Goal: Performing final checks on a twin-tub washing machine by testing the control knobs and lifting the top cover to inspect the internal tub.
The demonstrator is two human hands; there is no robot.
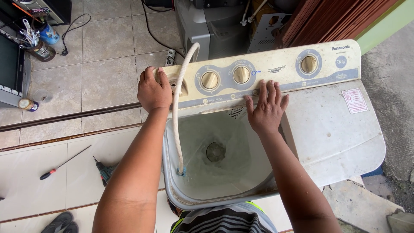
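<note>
**Both Hands on the Panel of an Open Twin-Tub Washer**

A white twin-tub washing machine (336, 138) fills the middle of your view, standing on a pale tiled floor (108, 47), with its wash tub (207, 172) uncovered and a grey lid closed over the compartment to the right. The tub is wet and stained, with a round dark agitator disc (215, 151) at its bottom. Across the far edge runs the yellowed control panel (276, 71), set with three round dials.

Your left hand (153, 90) is curled over the panel's left corner, fingers wrapped around the top edge in a firm grip. Your right hand (266, 108) lies flat with fingers spread wide, palm pressed to the lower strip of the panel just above the tub; it holds nothing.

A cream hose (174, 125) loops up over the panel between your hands and drops down into the tub, its end near the bottom left corner.

On the tiles to the left lie a cordless drill (103, 171) and, further left, a screwdriver (62, 164) with a red-and-black handle. A small tin (27, 104) sits near the left edge of the frame.
</note>
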